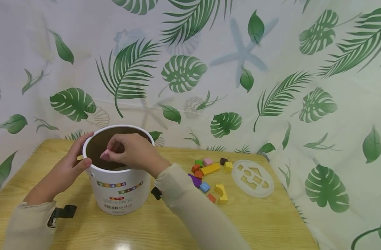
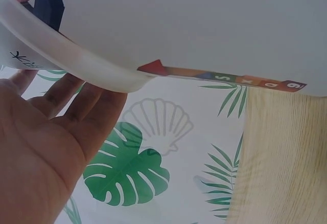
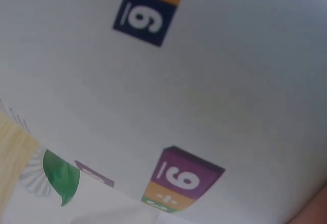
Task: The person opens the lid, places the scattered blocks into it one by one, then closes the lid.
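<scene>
A white bucket (image 1: 121, 192) with printed sums stands upright on the table, its round mouth facing up. My left hand (image 1: 67, 165) holds it at the left of the rim, thumb towards the front and fingers along the far side. In the left wrist view the fingers (image 2: 97, 101) of that hand lie under the rim. Over the bucket's mouth, my right hand (image 1: 134, 151) pinches a small pink block (image 1: 105, 155) between thumb and fingertips. Only the bucket's printed outer wall (image 3: 168, 91) fills the right wrist view; the block is hidden there.
Right of the bucket lie several coloured blocks, among them a long yellow block (image 1: 210, 169), a purple one (image 1: 195, 180), a blue one (image 1: 204, 187) and a yellow arch (image 1: 221, 193). Beyond them sits a translucent round lid (image 1: 237, 180) with shaped holes. A leaf-patterned sheet (image 1: 193, 104) hangs behind.
</scene>
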The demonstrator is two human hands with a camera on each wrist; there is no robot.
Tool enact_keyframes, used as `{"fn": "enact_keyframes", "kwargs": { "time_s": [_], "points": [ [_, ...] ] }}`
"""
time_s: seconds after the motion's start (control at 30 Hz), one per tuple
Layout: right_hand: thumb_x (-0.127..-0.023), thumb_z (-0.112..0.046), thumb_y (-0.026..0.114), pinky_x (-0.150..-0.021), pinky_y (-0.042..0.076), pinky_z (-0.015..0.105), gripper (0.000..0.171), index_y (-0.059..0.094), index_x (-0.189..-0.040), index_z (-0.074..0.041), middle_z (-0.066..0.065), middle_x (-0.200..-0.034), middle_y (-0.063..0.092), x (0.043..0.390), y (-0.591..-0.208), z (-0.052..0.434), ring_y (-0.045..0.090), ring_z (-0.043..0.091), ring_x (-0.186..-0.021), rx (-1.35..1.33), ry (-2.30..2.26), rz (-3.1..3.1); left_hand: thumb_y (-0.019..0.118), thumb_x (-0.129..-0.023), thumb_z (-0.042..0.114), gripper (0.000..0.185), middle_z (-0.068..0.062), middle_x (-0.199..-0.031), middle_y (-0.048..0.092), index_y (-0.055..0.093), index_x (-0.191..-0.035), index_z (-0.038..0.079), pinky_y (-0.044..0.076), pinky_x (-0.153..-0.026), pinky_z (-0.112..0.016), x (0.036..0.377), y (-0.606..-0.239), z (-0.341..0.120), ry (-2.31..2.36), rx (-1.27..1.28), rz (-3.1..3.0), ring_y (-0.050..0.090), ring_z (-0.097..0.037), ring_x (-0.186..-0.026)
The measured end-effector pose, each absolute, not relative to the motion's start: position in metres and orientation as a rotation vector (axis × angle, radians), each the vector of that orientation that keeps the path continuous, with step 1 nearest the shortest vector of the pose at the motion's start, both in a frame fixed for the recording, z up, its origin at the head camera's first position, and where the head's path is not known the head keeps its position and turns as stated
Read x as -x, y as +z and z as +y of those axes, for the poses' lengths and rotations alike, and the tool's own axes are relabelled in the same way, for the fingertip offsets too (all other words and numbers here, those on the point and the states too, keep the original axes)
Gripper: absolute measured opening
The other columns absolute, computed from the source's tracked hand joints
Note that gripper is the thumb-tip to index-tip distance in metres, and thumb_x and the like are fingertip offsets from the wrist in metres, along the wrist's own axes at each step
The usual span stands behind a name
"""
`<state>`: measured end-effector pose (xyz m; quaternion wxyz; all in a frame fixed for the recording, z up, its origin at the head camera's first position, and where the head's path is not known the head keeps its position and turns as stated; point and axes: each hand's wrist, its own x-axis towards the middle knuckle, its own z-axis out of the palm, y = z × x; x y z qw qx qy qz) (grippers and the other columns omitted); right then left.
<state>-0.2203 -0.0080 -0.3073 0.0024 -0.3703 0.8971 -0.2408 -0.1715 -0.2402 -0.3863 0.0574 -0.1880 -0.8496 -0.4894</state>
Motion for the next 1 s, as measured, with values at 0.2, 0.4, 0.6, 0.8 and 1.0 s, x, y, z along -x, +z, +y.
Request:
{"fn": "enact_keyframes", "kwargs": {
  "time_s": [0.2,0.4,0.6,0.8,1.0],
  "points": [
    [-0.097,-0.036,0.074,-0.077,0.045,0.013,0.012,0.067,-0.096,-0.027,-0.023,-0.087,0.064,0.2184,-0.3059,-0.0099,0.058,-0.008,-0.082,1.095,-0.717,2.799,0.051,-0.110,0.033,0.074,-0.028,-0.158,0.027,0.005,-0.167,0.024,0.034,-0.097,-0.083,0.1698,-0.3862,-0.2399,-1.483,0.559,-2.568,0.036,-0.051,-0.134],
    [-0.097,-0.037,0.074,-0.074,0.045,0.013,0.012,0.067,-0.096,-0.028,-0.024,-0.086,0.062,0.2176,-0.3049,-0.0091,0.058,-0.006,-0.080,1.085,-0.687,2.824,0.050,-0.110,0.036,0.074,-0.028,-0.159,0.026,0.004,-0.167,0.025,0.034,-0.098,-0.083,0.1682,-0.3852,-0.2376,-1.483,0.547,-2.573,0.036,-0.052,-0.135],
    [-0.096,-0.036,0.074,-0.076,0.045,0.013,0.012,0.068,-0.098,-0.026,-0.023,-0.088,0.064,0.2174,-0.3044,-0.0073,0.058,-0.007,-0.082,1.094,-0.723,2.817,0.050,-0.110,0.035,0.074,-0.028,-0.159,0.027,0.004,-0.167,0.025,0.035,-0.098,-0.082,0.1690,-0.3854,-0.2377,-1.468,0.552,-2.568,0.036,-0.052,-0.134],
    [-0.096,-0.032,0.075,-0.080,0.045,0.010,0.011,0.070,-0.102,-0.023,-0.019,-0.092,0.067,0.2174,-0.3041,-0.0065,0.058,-0.011,-0.085,1.091,-0.766,2.803,0.051,-0.109,0.034,0.074,-0.027,-0.158,0.029,0.005,-0.167,0.025,0.038,-0.097,-0.080,0.1699,-0.3867,-0.2374,-1.471,0.568,-2.552,0.038,-0.049,-0.133],
    [-0.096,-0.031,0.076,-0.080,0.044,0.008,0.012,0.071,-0.104,-0.023,-0.019,-0.093,0.068,0.2173,-0.3034,-0.0061,0.057,-0.012,-0.084,1.106,-0.805,2.799,0.051,-0.110,0.033,0.073,-0.025,-0.157,0.032,0.006,-0.167,0.025,0.042,-0.097,-0.075,0.1717,-0.3886,-0.2379,-1.459,0.574,-2.543,0.040,-0.045,-0.131]
  ]
}}
